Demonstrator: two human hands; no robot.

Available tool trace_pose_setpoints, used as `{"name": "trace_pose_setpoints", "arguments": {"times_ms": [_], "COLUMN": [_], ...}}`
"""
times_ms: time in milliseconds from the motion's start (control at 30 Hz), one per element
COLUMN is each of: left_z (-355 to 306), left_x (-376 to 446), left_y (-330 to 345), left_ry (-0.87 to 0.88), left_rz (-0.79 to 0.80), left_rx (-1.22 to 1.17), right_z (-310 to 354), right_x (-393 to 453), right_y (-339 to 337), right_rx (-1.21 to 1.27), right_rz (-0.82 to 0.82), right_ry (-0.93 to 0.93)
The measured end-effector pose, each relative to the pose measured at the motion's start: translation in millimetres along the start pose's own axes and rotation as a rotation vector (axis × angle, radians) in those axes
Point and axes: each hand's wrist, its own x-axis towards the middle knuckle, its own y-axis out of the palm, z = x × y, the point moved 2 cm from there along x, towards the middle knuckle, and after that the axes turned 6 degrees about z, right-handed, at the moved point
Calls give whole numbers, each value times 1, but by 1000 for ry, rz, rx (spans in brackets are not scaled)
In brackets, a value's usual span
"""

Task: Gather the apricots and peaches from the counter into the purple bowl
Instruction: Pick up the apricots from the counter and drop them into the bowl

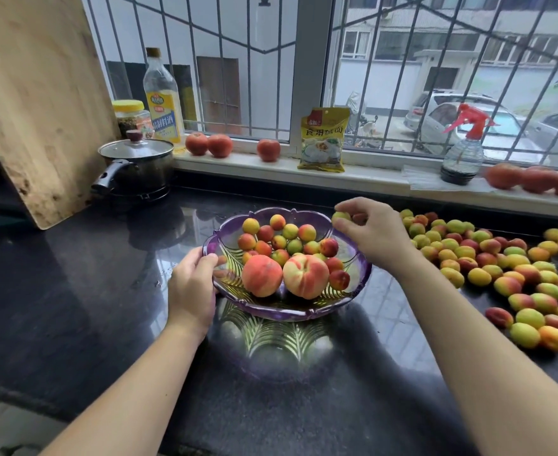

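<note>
The purple glass bowl (307, 214) stands on the dark counter, holding two large peaches (261, 275) and several small apricots (290, 231). My left hand (192, 284) grips the bowl's left rim, thumb inside. My right hand (374, 230) hovers over the bowl's right rim and holds small apricots (340, 217) in its curled fingers. Many more apricots (501, 268) lie loose on the counter to the right.
A lidded pot (137, 166) and a leaning wooden board (37, 103) stand at the back left. On the windowsill sit tomatoes (220, 145), an oil bottle (164, 97), a jar (132, 117), a yellow packet (324, 143) and a spray bottle (463, 149).
</note>
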Motion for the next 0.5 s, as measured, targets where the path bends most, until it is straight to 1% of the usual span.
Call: {"name": "trace_pose_setpoints", "arguments": {"times_ms": [67,133,167,200,233,300,333,367,400,467,500], "left_z": [0,1,1,0,1,0,1,1,1,3,5], "left_x": [0,0,0,0,1,0,1,1,1,3,4], "left_y": [0,-1,-2,-1,-1,-1,-1,-1,-1,-1,-2], "left_ry": [5,8,9,9,8,8,11,14,17,21,19], "left_rz": [1,-8,-8,-3,0,0,1,2,2,-6,-4], "left_rx": [-2,-5,-5,-3,-4,-7,-5,-5,-8,-22,-27], "right_z": [5,2,0,-2,-4,-17,-30,-42,-55,-73,-77], "right_x": [15,24,26,26,24,19,15,9,2,-9,-12], "right_y": [14,24,25,22,18,5,0,-1,2,15,22], "right_rx": [-90,-183,-185,-144,-52,152,187,143,47,-117,-150], "right_rz": [108,163,166,139,76,-127,-221,-280,-299,-252,-216], "right_ry": [17,41,42,33,29,91,154,216,257,263,256]}}
